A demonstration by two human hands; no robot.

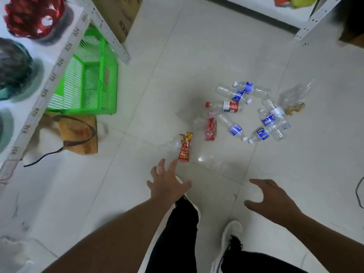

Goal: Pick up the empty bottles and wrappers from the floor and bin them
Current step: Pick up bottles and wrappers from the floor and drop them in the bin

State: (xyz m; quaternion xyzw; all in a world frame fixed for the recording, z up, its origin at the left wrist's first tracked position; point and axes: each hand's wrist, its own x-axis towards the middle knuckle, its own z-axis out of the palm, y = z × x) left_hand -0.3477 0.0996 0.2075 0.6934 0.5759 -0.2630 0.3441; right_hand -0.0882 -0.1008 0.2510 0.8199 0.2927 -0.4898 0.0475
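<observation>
The pale tiled floor (197, 56) spreads beyond both hands. A green slatted plastic basket (88, 83) sits far left of the left hand (167, 184). Clear empty plastic bottles (256, 115) lie scattered ahead of the right hand (271, 200). A red-yellow snack wrapper (185, 147) lies just beyond the left fingertips. Both hands are spread, empty.

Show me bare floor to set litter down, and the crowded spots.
Free: tiles between the green basket and the bottle cluster; tiles left of the left hand, below the tan bag. Crowded: around the bottles and the red-yellow wrapper.
</observation>
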